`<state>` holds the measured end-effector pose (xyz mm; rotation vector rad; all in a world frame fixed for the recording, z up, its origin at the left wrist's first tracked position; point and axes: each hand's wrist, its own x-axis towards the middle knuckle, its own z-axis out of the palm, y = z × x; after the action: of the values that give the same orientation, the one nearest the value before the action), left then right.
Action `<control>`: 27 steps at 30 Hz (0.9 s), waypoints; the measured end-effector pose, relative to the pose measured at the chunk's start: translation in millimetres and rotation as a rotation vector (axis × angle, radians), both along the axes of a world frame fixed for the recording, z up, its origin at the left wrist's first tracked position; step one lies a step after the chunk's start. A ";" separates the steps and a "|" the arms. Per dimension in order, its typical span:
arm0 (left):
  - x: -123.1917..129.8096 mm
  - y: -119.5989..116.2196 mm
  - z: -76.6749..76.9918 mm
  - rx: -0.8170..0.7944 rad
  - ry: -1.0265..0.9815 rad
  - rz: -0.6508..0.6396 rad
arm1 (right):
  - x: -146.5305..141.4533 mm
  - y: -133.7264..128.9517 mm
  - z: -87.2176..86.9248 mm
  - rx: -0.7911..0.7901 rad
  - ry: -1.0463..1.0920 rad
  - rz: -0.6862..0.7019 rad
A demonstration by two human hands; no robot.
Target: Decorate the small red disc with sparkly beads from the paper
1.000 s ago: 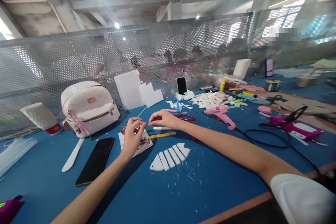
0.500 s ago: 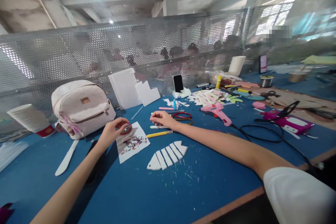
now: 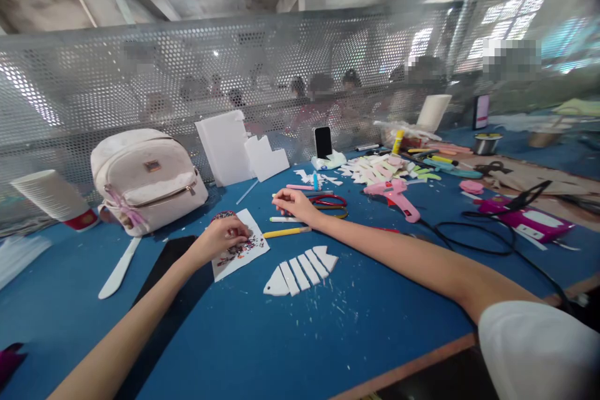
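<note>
My left hand (image 3: pixel 224 239) is over a white sheet of paper (image 3: pixel 248 256) strewn with small dark and reddish bits (image 3: pixel 232 256). Its fingertips come together low among the bits, and what they pinch, if anything, is too small to make out. Behind that hand a round, reddish speckled thing (image 3: pixel 222 215) partly shows. My right hand (image 3: pixel 293 203) rests with curled fingers beside several pens; whether it holds one is hidden. A yellow pencil-like stick (image 3: pixel 285 232) and red-handled scissors (image 3: pixel 332 201) lie close by. White pieces (image 3: pixel 300 272) form a fish shape in front.
A pale backpack (image 3: pixel 147 181), stacked paper cups (image 3: pixel 51 199) and a white plastic knife (image 3: pixel 119 269) stand or lie left. Rightward are a pink glue gun (image 3: pixel 394 195) with its cable, a scrap pile (image 3: pixel 375 169) and a phone (image 3: pixel 322 142). A perforated screen (image 3: pixel 262 62) closes the back.
My left hand has left the round reddish thing and moved right and down onto the bits on the paper. My right hand stays by the pens. The view has tilted slightly downward.
</note>
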<state>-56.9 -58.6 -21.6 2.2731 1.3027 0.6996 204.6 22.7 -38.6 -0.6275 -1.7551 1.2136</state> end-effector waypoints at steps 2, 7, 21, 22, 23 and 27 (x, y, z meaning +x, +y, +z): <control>-2.6 0.9 0.2 0.015 0.002 0.022 | -0.3 0.0 -0.5 -0.001 0.000 0.001; -6.9 2.6 0.4 0.029 0.031 0.059 | -0.8 1.1 -2.4 0.003 -0.007 -0.001; -72.1 12.3 6.6 0.258 0.073 0.440 | -0.7 3.3 -5.9 0.008 -0.024 0.005; -70.9 13.6 3.0 0.259 0.092 0.424 | -0.6 2.9 -5.5 0.008 -0.025 0.005; -68.9 14.9 -0.4 0.262 0.112 0.404 | -0.6 2.6 -5.1 0.009 -0.026 0.005; -61.0 19.7 -10.1 0.263 0.189 0.295 | -0.4 2.3 -4.9 0.008 -0.030 0.004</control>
<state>-117.9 -38.9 -31.7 2.4258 1.7524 0.8108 204.2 24.9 -43.5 -0.6410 -1.7862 1.2048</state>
